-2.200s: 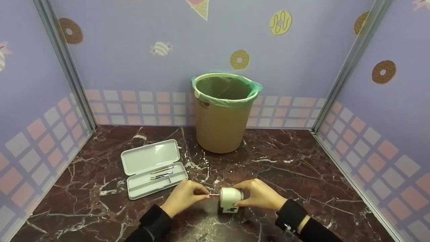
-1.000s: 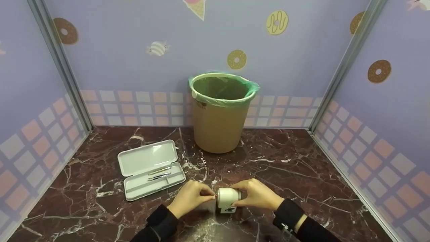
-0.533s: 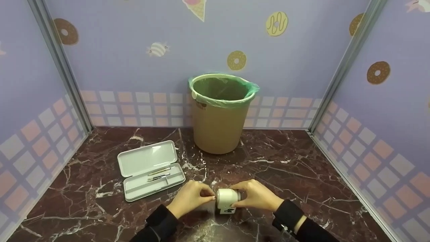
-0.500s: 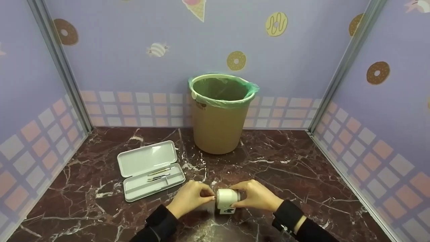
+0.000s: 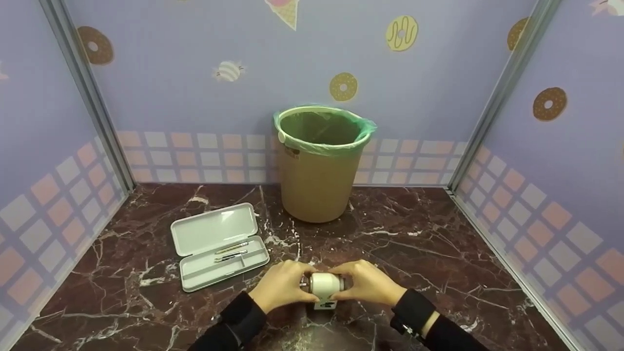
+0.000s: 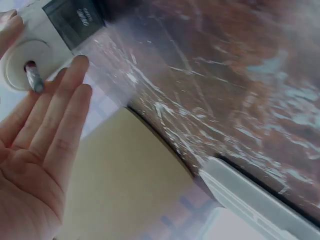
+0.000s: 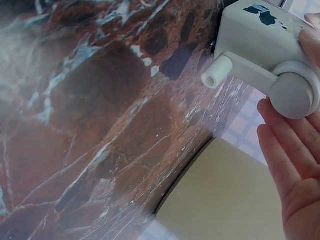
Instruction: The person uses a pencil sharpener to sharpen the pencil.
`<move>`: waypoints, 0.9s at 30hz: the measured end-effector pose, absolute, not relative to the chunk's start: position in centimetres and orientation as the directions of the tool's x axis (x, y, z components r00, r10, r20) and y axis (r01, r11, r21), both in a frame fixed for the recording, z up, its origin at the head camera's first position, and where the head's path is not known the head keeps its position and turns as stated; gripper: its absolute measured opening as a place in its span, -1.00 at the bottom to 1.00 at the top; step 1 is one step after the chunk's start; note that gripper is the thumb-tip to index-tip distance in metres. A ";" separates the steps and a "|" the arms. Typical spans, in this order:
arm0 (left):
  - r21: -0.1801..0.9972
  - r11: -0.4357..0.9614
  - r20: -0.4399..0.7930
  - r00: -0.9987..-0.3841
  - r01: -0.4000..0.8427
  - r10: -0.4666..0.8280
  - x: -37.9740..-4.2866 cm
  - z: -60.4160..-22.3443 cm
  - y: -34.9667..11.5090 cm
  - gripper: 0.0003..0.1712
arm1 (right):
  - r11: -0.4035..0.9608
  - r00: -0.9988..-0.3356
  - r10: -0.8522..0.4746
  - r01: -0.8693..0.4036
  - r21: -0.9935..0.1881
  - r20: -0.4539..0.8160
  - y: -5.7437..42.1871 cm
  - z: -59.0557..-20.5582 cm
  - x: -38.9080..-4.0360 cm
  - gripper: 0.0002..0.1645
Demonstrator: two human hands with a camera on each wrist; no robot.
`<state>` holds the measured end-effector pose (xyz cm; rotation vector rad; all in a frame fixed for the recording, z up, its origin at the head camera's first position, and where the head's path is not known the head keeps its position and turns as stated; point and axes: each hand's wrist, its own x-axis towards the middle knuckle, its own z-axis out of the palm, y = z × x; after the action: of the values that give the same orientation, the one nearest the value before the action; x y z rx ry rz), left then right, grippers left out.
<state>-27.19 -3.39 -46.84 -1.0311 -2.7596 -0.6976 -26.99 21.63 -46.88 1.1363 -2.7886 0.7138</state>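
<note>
A small white hand-crank pencil sharpener stands on the dark marble table in front of the person. My left hand grips its left side between thumb and fingertips. In the left wrist view, the short end of a pencil sticks out of the sharpener's round hole, just above the fingers and between them and the thumb. My right hand holds the other side of the sharpener. The right wrist view shows its white crank with the handle pointing away from that hand's fingers.
An open white pencil case lies at the left, with several thin pencils or brushes inside. Behind the sharpener stands a tan waste bin lined with a green bag. Patterned walls enclose the table at the back and sides.
Earlier the left hand pinched the pencil as it slid into the sharpener. It has let go of the pencil, moved right and taken hold of the sharpener. The right hand keeps its hold.
</note>
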 end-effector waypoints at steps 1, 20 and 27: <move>0.374 0.663 0.259 -0.760 0.648 0.597 -27.2 -46.8 -3.1 -0.39 | 0.622 -0.727 -0.653 -0.674 -0.398 0.212 21.5 -46.9 -27.0 -0.44; 0.234 0.784 0.188 -0.818 0.575 0.544 -26.9 -47.4 -0.3 -0.47 | 0.610 -0.706 -0.664 -0.702 -0.368 0.246 20.1 -46.9 -26.9 -0.42; 0.243 0.781 0.198 -0.817 0.576 0.541 -27.0 -47.7 -0.1 -0.47 | 0.613 -0.699 -0.656 -0.714 -0.339 0.285 20.5 -47.4 -26.7 -0.41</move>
<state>-26.98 -0.10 -47.65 -0.8983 -2.8532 -0.4463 -26.74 20.49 -47.37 1.1531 -2.7009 0.6567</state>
